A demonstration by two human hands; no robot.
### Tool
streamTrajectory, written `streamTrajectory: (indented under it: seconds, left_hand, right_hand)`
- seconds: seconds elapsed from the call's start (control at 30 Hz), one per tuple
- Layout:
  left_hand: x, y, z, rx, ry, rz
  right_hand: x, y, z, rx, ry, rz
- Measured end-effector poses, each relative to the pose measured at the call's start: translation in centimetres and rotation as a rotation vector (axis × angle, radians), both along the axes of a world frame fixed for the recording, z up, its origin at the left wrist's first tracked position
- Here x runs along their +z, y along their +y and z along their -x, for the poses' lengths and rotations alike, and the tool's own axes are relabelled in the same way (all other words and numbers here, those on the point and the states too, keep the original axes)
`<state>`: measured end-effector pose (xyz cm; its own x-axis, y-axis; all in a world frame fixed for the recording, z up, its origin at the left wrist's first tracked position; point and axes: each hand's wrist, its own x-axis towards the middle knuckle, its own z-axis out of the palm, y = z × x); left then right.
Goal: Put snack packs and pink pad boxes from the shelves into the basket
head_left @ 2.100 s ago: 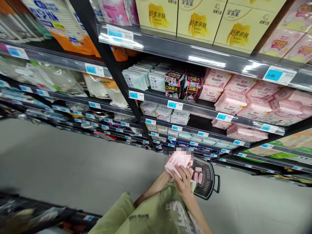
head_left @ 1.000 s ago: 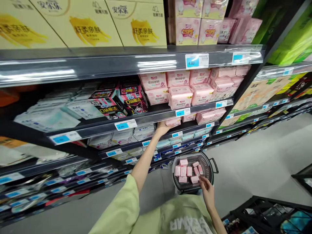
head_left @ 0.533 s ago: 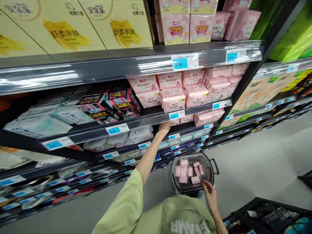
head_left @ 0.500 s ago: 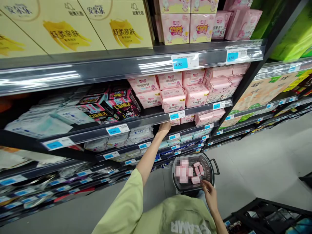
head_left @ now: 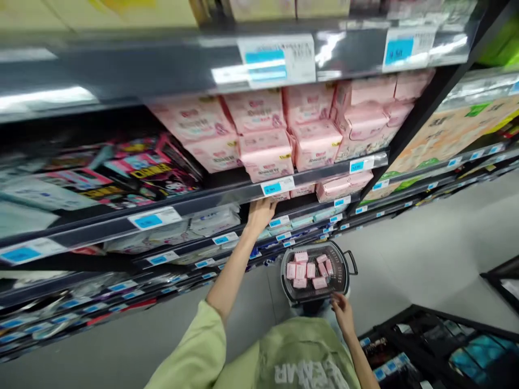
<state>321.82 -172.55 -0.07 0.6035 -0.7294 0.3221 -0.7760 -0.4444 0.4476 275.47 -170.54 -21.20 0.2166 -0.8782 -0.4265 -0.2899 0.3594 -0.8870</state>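
My left hand (head_left: 260,212) reaches into the low shelf gap beside pink packs (head_left: 303,190). Its fingertips are hidden under the shelf edge above, so what they touch cannot be seen. Below, a dark oval basket (head_left: 343,266) with a side handle holds several small pink packs (head_left: 300,270) lying loose. My right hand (head_left: 341,309) hangs just off the basket's near rim, fingers loosely bent and apart from the thumb, with nothing visible in them.
Larger pink packs (head_left: 265,154) are stacked on the shelf above my left hand. Black printed packs (head_left: 138,170) lie to their left. Price-tagged shelf edges (head_left: 214,194) jut out overhead. A dark rack (head_left: 430,329) stands at the lower right, beyond grey floor (head_left: 405,254).
The view has moved closer to the shelves. My left hand stays at the low shelf, its fingers farther under the edge. My right hand has drawn back from the basket.
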Motion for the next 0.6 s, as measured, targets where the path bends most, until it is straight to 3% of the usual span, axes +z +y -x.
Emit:
streamTrajectory:
  seconds: [0.1,0.17,0.27,0.37,0.47,0.6]
  left_hand:
    - [-3.5,3.7,5.0,0.001,-0.024,0.266]
    - [-7.4,6.3,9.3,-0.054,0.044,0.292]
    - [-15.3,9.7,15.5,-0.229,0.301,0.020]
    - [-23.8,11.9,19.2,-0.326,0.527,-0.325]
    - [-31.6,12.5,20.4,-0.274,0.636,-0.583]
    - [-41.5,10.5,20.6,-0.174,0.627,-0.788]
  right_hand:
    - [-1.4,0.0,2.5,-0.137,0.087,-0.052]
    - [-2.6,0.1,4.4,-0.213,0.133,-0.097]
    - [-4.3,0.2,6.8,-0.336,0.160,-0.165]
    - [-6.1,-0.3,8.4,-0.424,0.140,-0.234]
    - [-8.7,-0.6,9.2,-0.460,0.029,-0.357]
    - [-13.5,1.8,10.6,-0.518,-0.199,-0.679]
